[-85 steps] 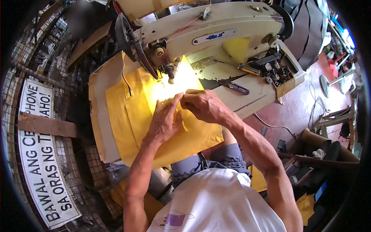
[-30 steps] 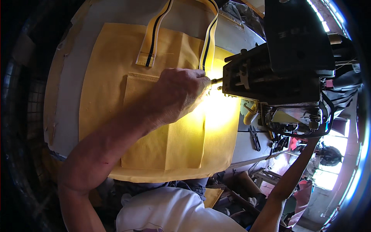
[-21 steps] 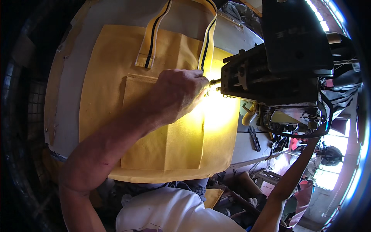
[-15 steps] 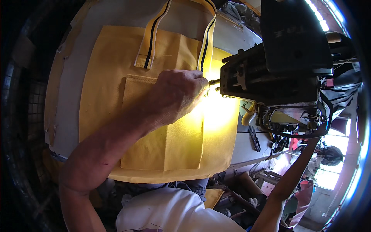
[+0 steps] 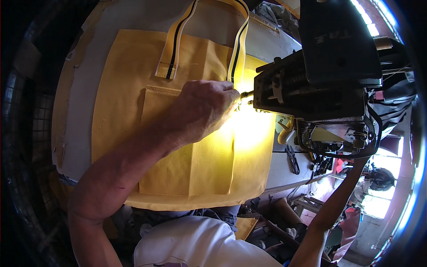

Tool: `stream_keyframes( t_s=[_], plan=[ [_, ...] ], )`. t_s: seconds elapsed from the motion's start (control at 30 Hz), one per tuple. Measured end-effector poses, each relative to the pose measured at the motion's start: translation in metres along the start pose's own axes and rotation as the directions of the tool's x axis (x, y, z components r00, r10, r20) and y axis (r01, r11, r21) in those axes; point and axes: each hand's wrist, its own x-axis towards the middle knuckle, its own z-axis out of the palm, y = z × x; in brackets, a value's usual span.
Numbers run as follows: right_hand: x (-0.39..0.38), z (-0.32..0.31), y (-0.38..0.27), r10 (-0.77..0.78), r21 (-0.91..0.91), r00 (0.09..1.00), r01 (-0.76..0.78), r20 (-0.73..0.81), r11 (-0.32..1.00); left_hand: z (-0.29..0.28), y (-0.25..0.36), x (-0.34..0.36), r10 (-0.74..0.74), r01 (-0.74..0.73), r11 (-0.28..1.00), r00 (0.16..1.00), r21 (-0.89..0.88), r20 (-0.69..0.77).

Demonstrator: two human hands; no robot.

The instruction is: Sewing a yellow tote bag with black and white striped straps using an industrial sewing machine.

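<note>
Around us the room is dim on the left, where a wire grid [image 5: 40, 120] shows faintly, and bright on the right, where we see a window [image 5: 375, 205]. The pale worktop [image 5: 82, 111] has a ragged left edge. On it, from near that edge across to the middle, lies a large yellow cloth [image 5: 118, 107], hanging slightly over the near edge. At the worktop's right side we see a dark sewing machine [image 5: 311, 89], its lamp glaring on the cloth. A rectangular yellow panel [image 5: 171, 169] lies on the cloth toward the near edge. A yellow strap [image 5: 174, 38] with a black stripe and white borders loops toward the far edge; one end lies flat beyond the panel, the other side runs down to our left hand [image 5: 213, 100]. That hand is bunched low beside the needle area; we cannot tell whether it pinches or presses. Our right arm [image 5: 336, 200] reaches behind the machine, its hand hidden. Right of the cloth, near the front edge, lies a small dark tool [image 5: 292, 159].
</note>
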Motion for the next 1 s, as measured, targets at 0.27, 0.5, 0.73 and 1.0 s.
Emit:
stream_keyframes(
  t_s=[0.27,0.5,0.73,1.0],
  plan=[
    [-0.008,0.000,-0.005,0.048,-0.024,0.999,-0.048,0.002,0.999,0.000,0.001,0.001,-0.004,0.004,1.000,1.000,0.023,0.025],
    [0.018,-0.051,-0.096,0.539,0.371,0.827,-0.456,-0.159,0.809,0.001,0.003,0.000,0.003,-0.003,0.999,1.000,0.043,0.002],
    [-0.036,-0.090,-0.390,-0.105,0.533,0.994,0.087,0.004,0.842,0.003,0.003,0.002,-0.015,0.015,1.000,1.000,0.009,-0.003],
    [0.005,-0.014,-0.502,-0.293,0.916,0.921,-0.137,0.258,0.377,-0.001,0.007,0.005,-0.076,0.075,0.996,0.997,0.053,0.026]
  ],
)
